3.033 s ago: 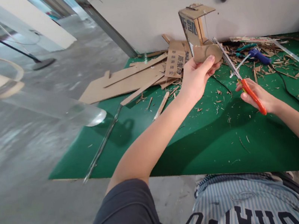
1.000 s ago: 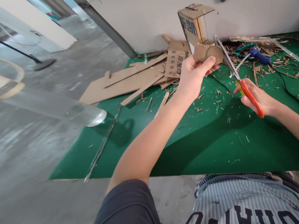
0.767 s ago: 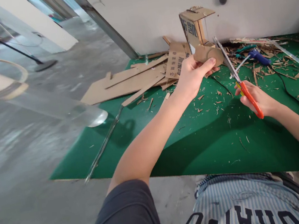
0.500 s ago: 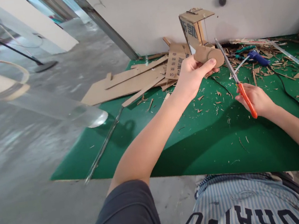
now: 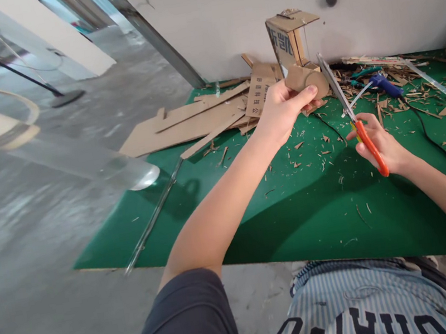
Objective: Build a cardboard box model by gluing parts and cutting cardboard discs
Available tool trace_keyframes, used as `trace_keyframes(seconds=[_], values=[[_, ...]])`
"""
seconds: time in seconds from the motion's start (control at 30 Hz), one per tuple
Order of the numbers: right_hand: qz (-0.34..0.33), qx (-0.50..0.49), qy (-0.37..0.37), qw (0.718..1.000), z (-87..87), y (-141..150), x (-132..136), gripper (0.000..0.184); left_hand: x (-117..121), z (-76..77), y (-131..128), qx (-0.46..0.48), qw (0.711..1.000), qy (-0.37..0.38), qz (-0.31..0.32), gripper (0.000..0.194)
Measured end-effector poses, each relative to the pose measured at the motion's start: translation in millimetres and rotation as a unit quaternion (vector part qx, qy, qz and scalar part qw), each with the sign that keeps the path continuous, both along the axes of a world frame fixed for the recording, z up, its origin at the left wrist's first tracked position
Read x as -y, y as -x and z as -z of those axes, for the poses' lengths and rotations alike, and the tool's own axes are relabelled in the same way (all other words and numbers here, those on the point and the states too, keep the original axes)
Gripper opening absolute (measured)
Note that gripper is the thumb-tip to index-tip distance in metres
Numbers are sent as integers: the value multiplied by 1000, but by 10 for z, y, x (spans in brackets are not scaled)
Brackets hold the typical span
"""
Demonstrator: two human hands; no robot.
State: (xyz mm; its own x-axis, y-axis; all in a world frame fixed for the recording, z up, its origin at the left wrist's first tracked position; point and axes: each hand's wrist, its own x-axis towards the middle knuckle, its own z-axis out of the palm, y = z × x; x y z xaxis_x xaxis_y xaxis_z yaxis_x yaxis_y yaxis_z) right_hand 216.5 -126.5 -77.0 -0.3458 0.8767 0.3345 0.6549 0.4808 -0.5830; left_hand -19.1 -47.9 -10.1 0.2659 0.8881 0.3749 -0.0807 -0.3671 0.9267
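Between the thumb and fingers of my left hand (image 5: 286,109) is a piece of cardboard (image 5: 297,77) with a round cardboard disc (image 5: 317,84) against it. My right hand (image 5: 381,145) is closed around the orange handles of a pair of scissors (image 5: 337,87). Its blades point up and away, just right of the disc and apart from it as far as I can see. Some of my right fingers are hidden behind the handle. Behind my left hand stands a cardboard box structure (image 5: 286,41) with a flat top.
Cardboard sheets and strips (image 5: 182,125) lie on the green table (image 5: 164,221) at the left. Scraps litter its right half, around a blue glue gun (image 5: 386,86) with a black cord. A clear tube with a pale handle (image 5: 89,154) juts over the left edge.
The fingers of my right hand have spread a little on the scissors' handles, and the scissors have shifted slightly. The cardboard in my left hand has tipped slightly and moved a bit left.
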Motion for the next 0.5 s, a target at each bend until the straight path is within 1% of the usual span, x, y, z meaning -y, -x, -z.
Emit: trace_keyframes(seconds=[0.07, 0.13, 0.3, 0.5], values=[[3, 23, 14, 1000, -18, 5, 13, 66, -6, -14, 8, -7, 1000, -8, 0, 45], [5, 40, 27, 999, -32, 8, 17, 69, -12, -27, 19, -15, 1000, -16, 7, 44], [-13, 46, 26, 998, -47, 4, 3, 67, -3, -59, 42, -46, 998, -23, 24, 48], [-42, 49, 9, 998, -70, -9, -12, 61, 12, -104, 73, -71, 997, -17, 9, 46]])
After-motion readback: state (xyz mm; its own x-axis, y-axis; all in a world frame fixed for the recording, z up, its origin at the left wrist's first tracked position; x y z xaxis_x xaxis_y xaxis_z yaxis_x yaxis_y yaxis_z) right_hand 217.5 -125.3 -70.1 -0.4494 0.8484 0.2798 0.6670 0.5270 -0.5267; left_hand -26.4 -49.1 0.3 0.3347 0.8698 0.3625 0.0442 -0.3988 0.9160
